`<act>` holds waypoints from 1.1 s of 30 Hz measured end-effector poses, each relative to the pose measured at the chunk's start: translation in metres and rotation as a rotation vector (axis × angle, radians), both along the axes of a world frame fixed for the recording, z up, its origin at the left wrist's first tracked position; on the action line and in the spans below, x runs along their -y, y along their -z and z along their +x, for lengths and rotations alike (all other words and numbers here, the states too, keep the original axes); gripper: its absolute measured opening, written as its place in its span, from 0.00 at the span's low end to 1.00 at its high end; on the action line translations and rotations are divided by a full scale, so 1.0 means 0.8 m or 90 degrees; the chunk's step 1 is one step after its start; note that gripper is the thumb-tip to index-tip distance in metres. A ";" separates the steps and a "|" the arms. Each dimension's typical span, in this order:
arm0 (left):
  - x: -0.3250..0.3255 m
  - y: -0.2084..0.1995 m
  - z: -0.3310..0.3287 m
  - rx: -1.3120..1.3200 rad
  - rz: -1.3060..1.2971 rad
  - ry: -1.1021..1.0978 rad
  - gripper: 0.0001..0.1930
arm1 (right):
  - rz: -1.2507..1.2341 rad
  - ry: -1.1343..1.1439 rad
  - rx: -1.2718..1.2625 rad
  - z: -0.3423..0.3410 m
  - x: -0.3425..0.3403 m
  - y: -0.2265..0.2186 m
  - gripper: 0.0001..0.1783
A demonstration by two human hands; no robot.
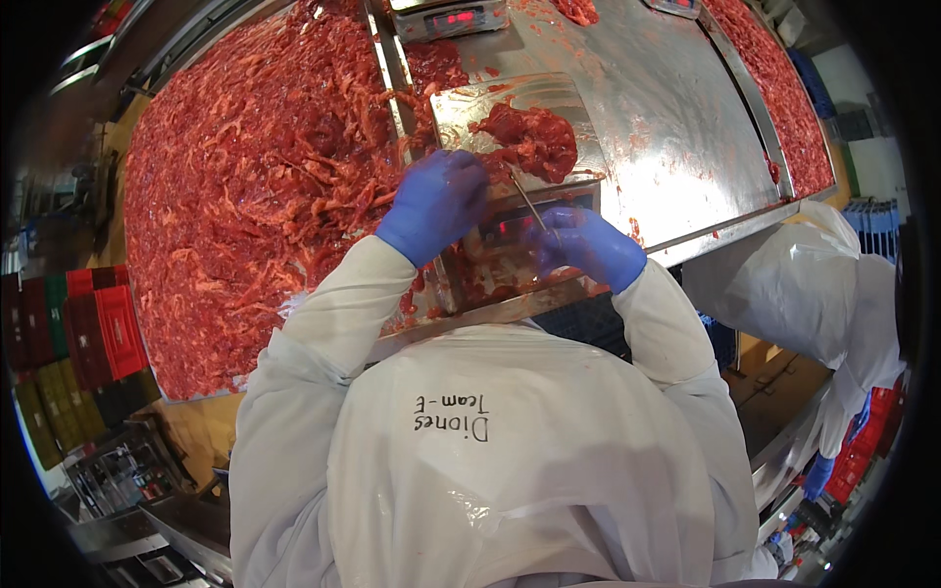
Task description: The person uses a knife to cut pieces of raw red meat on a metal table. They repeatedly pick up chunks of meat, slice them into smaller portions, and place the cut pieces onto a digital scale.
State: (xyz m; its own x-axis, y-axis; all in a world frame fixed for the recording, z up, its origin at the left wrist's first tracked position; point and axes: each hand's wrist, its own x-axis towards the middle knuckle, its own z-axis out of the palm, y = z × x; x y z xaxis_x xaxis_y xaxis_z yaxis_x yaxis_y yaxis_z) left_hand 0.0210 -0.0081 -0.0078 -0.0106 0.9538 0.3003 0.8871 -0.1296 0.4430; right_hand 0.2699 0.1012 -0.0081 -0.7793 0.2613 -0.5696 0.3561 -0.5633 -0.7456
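A piece of raw red meat (534,142) rests on a square metal scale pan (461,110) in front of me. My left hand (438,201), in a blue glove, is closed on the near left end of this meat; its fingertips are partly hidden. From the right, my blue-gloved right hand (590,247) grips a slender metal tool (527,201), whose thin shaft points up and left to the meat's near edge. Its handle is mostly covered by my fingers, so I cannot tell its exact kind. A red-lit display (515,227) shows between my hands.
A large heap of meat pieces (255,206) fills the table's left side, behind a metal divider (390,73). Another scale (451,20) stands at the far side. Beyond the steel tabletop (676,118) lies more meat (784,88). A co-worker's white sleeve (784,284) is at right.
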 end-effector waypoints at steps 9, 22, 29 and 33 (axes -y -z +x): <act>0.054 0.005 -0.030 0.026 -0.035 -0.061 0.07 | -0.042 -0.057 -0.033 -0.041 0.019 0.011 0.15; -0.001 0.030 -0.085 0.214 0.093 -0.324 0.33 | 0.346 0.063 -0.004 0.088 -0.099 -0.009 0.17; -0.054 -0.048 0.023 0.505 -0.297 -0.008 0.34 | 0.350 0.042 -0.173 -0.042 -0.076 0.007 0.16; 0.021 -0.005 -0.089 0.226 -0.154 -0.230 0.35 | 0.441 -0.011 -0.232 -0.079 0.023 -0.001 0.22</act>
